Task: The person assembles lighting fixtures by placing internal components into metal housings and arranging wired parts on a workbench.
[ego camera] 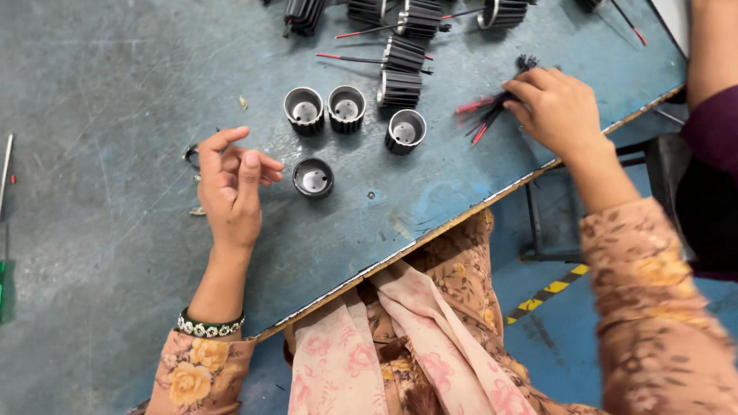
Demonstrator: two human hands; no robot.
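Black ribbed cups stand on the worn blue-grey surface between the two hands. The left hand rests on its edge on the surface, palm turned inward, with the fingers loosely curled and the thumb up; it grasps nothing. Just to the right of its fingertips stands one cup, open side up, near the fingers but not touching them. A small dark ring-like piece lies behind this hand, partly hidden by it. On the left wrist sits a bracelet of green and white stones.

Beyond the single cup, farther from the person, three more cups stand upright: two side by side and touching, and a third a little to the right, closer to the right hand. Behind them lie more ribbed pieces on their sides, some with thin wires coming out.

The right hand is placed over a bundle of wires, red and black, near the edge of the surface. Its fingers are bent down and pinch the bundle at its far end; the red tips of the wires point toward the cups. This hand is well apart from the left one.

At the far right, a part of another person shows in dark clothing.
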